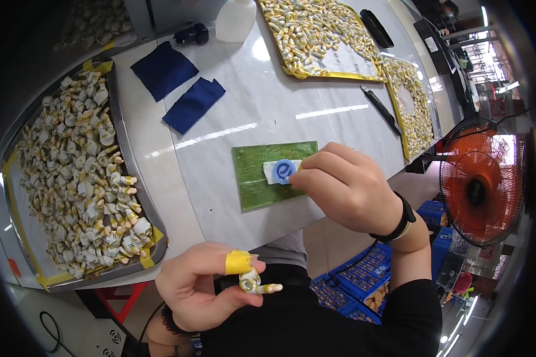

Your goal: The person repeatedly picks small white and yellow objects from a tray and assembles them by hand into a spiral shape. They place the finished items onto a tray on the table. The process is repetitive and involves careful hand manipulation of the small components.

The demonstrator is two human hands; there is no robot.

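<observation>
My left hand (198,287) is at the table's near edge, thumb and forefinger pinching a small white figurine piece (249,281) with gold markings and a pale peach tip pointing right. Yellow tape (238,262) wraps that forefinger. Over the right side of a green mat (253,193), my right hand (345,187) has its fingertips pressed together. They are beside a round blue disc (284,171) with a dark curved mark, lying on a small white pad (269,173). Whatever those fingertips hold is hidden.
A tray (120,143) heaped with similar white pieces stands at left. Two more trays (333,78) (406,140) of small yellow-white pieces lie far right. Dark blue cloths (194,107), a white bottle (236,22) and a black knife-like tool (381,110) rest on the table. An orange fan (477,184) stands right.
</observation>
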